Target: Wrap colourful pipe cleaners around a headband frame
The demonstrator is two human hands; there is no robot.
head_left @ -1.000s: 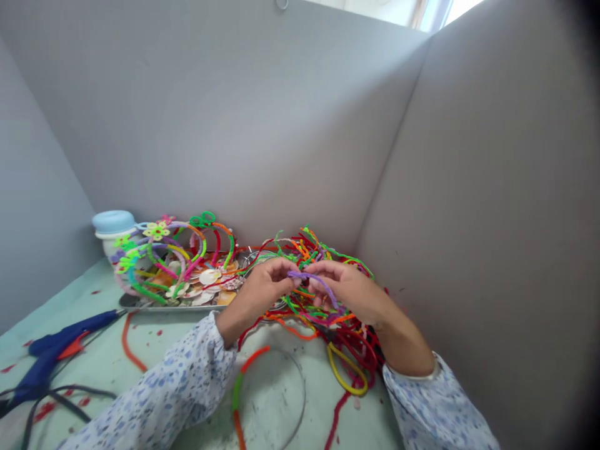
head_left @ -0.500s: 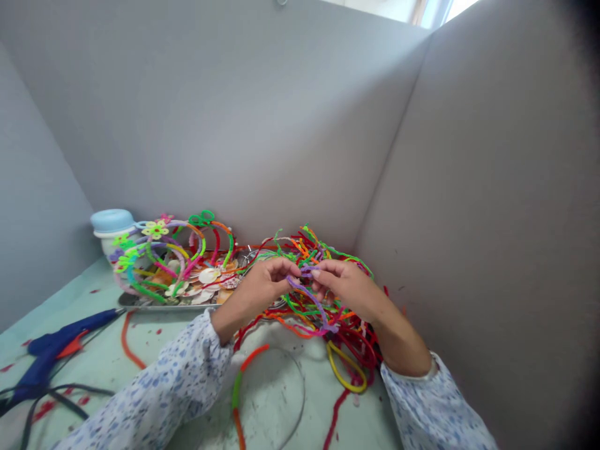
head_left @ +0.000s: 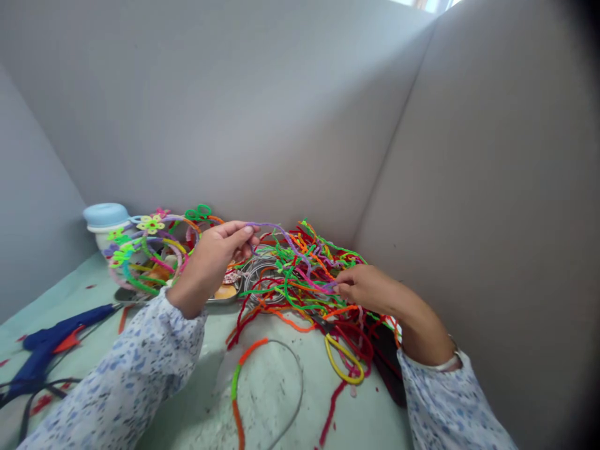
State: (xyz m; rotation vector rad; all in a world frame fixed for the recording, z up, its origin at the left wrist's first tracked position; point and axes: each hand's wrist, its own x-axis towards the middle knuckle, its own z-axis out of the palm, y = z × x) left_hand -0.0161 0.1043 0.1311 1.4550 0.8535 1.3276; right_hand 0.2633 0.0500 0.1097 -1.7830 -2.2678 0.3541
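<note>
My left hand [head_left: 218, 259] is raised, its thumb and fingers pinched on one end of a purple pipe cleaner [head_left: 291, 240]. The strand arches rightward over a tangled heap of colourful pipe cleaners [head_left: 293, 287]. Low at the heap's right side, my right hand [head_left: 368, 286] has its fingertips closed on a purple piece; whether this belongs to the same strand is unclear. Below the hands lies a thin metal headband [head_left: 300, 394], partly wrapped in orange and green. Scissors with yellow handles [head_left: 347, 369] rest at the heap's near edge, their blades partly covered.
Decorated headbands [head_left: 175, 240] stand around a white jar with a blue lid [head_left: 107, 215] at the back left. A metal tray [head_left: 225, 300] sits behind my left forearm. A blue glue gun [head_left: 60, 331] and its cable lie left. Grey panels [head_left: 262, 125] enclose the table.
My hands have moved apart: the left went left and up with the purple pipe cleaner, the right slightly right and down. The strand, bunched between them before, is now stretched out.
</note>
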